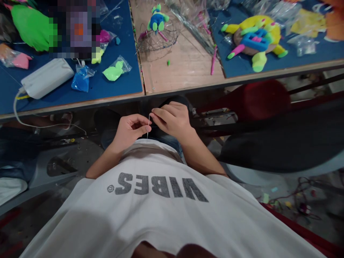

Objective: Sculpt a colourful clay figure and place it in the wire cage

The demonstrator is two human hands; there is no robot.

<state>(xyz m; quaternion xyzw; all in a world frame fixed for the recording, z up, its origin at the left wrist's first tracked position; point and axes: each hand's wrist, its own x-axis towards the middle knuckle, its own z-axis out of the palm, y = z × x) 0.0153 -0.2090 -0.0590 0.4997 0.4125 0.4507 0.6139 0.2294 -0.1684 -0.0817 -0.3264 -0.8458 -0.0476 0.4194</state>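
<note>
Left hand (130, 129) and right hand (172, 120) meet at frame centre, below the table edge (80, 104), fingers curled. Both pinch a needle (148, 125) between fingertips: thin, pale, near upright. Whether thread is attached cannot be determined.
</note>
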